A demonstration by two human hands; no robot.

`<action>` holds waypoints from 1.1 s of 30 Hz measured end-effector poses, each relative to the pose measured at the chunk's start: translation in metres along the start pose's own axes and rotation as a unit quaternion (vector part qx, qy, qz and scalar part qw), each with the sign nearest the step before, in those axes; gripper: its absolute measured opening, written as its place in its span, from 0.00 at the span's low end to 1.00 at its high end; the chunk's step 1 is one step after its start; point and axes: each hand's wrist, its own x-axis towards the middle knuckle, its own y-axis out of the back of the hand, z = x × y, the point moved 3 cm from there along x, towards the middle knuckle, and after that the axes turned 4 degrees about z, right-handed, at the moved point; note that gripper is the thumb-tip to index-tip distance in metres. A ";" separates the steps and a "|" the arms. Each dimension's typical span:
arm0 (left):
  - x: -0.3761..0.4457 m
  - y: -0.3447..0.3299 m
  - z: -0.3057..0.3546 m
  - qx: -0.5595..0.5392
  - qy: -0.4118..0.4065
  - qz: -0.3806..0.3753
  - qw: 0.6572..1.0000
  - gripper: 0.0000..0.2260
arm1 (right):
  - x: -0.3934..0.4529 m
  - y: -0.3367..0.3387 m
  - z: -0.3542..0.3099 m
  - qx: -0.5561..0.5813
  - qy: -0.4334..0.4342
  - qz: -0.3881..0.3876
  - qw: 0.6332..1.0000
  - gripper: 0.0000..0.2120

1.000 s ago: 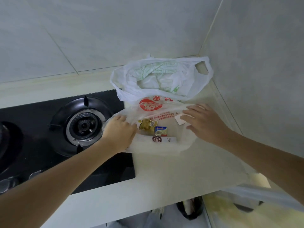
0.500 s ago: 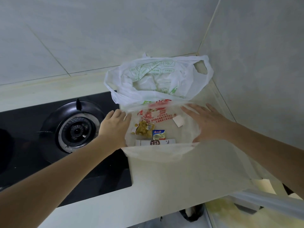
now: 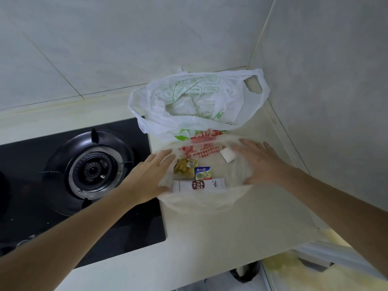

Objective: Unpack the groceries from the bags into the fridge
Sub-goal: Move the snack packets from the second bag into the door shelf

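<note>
Hands (image 3: 205,171) now wider across bag (image 3: 210,198)

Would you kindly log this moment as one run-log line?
left hand: open, spreading clear bag | right hand: open, spreading bag | inside: white carton, butter pack, yellow packet | nothing lifted

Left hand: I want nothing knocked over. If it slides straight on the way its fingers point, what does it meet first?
Probably the clear bag's far wall, then the white bag behind it; depth is uncertain. The left hand points up-right.
</note>
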 end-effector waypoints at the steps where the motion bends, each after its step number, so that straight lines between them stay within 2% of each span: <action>1: -0.005 0.004 -0.001 0.000 0.000 0.009 1.000 0.38 | -0.005 0.006 -0.004 0.009 -0.001 0.024 1.000 0.54; 3: -0.015 0.018 0.001 0.008 -0.001 0.048 0.999 0.30 | -0.019 0.021 -0.017 0.013 0.022 0.133 0.991 0.39; 5: -0.024 0.036 0.008 -0.012 -0.004 0.099 0.995 0.30 | -0.035 0.034 -0.038 0.002 0.059 0.263 0.963 0.25; 6: -0.029 0.046 0.013 -0.033 -0.007 0.127 0.991 0.31 | -0.043 0.037 -0.051 0.004 0.080 0.303 0.950 0.19; 8: -0.037 0.066 0.025 -0.053 -0.005 0.195 0.979 0.30 | -0.052 0.034 -0.079 0.023 0.121 0.308 0.943 0.14; 10: -0.040 0.083 0.039 -0.018 -0.011 0.275 0.961 0.25 | -0.052 0.022 -0.100 0.048 0.154 0.269 0.949 0.12; 12: -0.033 0.085 0.054 0.005 -0.061 0.326 0.943 0.17 | -0.046 0.002 -0.110 0.075 0.149 0.211 0.963 0.13; 13: -0.024 0.078 0.060 -0.003 -0.099 0.313 0.944 0.13 | -0.043 -0.010 -0.111 0.085 0.133 0.176 0.972 0.15; 15: 0.002 0.055 0.064 -0.017 -0.154 0.222 0.963 0.11 | -0.036 -0.031 -0.112 0.077 0.112 0.127 0.982 0.22; 18: 0.031 0.014 0.053 0.015 -0.111 0.079 0.991 0.21 | -0.032 -0.047 -0.111 0.026 0.109 0.131 0.985 0.27; 21: 0.042 -0.012 0.043 0.049 -0.093 0.022 0.994 0.30 | -0.030 -0.049 -0.113 0.024 0.094 0.159 0.983 0.29; 26: 0.049 -0.017 0.043 0.105 -0.063 0.023 0.992 0.27 | -0.024 -0.046 -0.114 0.010 0.077 0.156 0.985 0.27; 30: 0.048 -0.010 0.051 0.094 -0.064 0.044 0.992 0.22 | -0.028 -0.038 -0.109 0.076 0.077 0.152 0.982 0.18; 33: 0.047 0.008 0.056 0.059 -0.088 0.082 0.991 0.17 | -0.032 -0.020 -0.104 0.125 0.080 0.185 0.971 0.10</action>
